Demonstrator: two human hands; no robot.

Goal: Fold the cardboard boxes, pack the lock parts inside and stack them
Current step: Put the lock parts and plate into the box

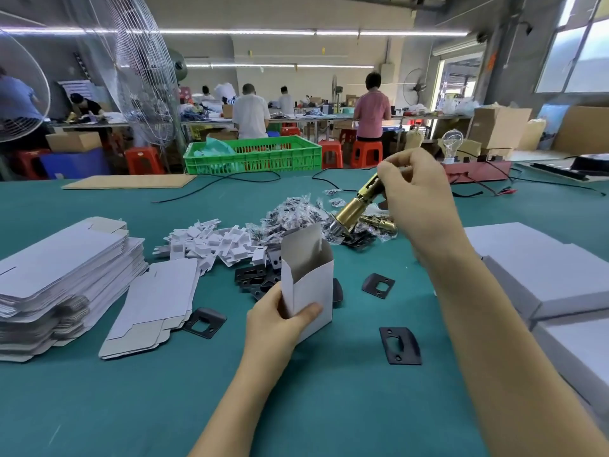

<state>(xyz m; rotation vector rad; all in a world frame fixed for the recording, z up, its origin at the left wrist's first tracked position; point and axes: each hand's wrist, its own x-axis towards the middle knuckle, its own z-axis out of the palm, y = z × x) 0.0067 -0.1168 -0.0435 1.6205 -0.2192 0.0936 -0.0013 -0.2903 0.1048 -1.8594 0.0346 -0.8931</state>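
Box (308,285): white card, folded, top open, upright at table centre, gripped low by left hand (280,319), thumb across its front; light, crushable, best held at the corners. Latch (357,201): brass, likely heavy and slick, tilted at 1 o'clock above the box, pinched at its upper end by right hand (417,206). Black plates (399,345) at 4 o'clock; flat blanks (62,278) at 9; teal table (164,407).

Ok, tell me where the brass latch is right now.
In the head view, the brass latch is held in the right hand, tilted in the air right of centre, above the bagged-screw pile and beyond the open box.
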